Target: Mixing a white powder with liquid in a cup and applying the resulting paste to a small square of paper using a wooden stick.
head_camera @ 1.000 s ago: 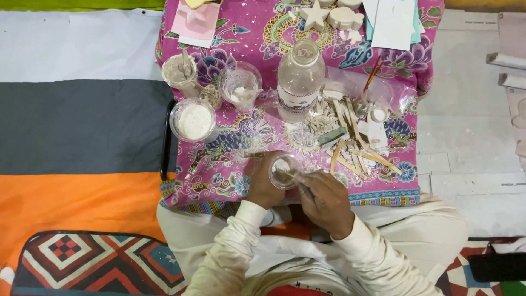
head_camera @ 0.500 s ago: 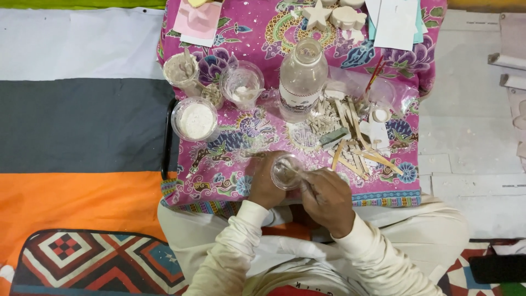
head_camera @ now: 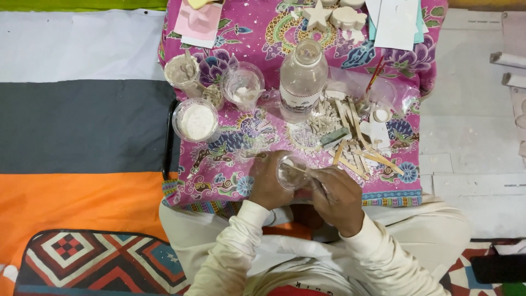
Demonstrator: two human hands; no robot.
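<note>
My left hand (head_camera: 268, 183) grips a small clear plastic cup (head_camera: 289, 173) just above the near edge of a low table covered in a pink patterned cloth (head_camera: 241, 134). My right hand (head_camera: 339, 197) holds a thin wooden stick (head_camera: 298, 169) whose tip lies in the cup. Both hands meet over my lap, sleeves cream-coloured. What is inside the cup is too small to make out.
On the cloth stand a clear bottle (head_camera: 302, 79), a cup of white powder (head_camera: 196, 120), two more cups (head_camera: 241, 85) (head_camera: 182, 71), loose wooden sticks (head_camera: 359, 156), plaster shapes (head_camera: 334, 15) and paper sheets (head_camera: 397, 19). A striped mat (head_camera: 76, 126) lies left, pale floor (head_camera: 471, 142) right.
The hands with the cup and stick stayed in the same place; the stick shifted slightly inside the cup. Nothing else on the table moved.
</note>
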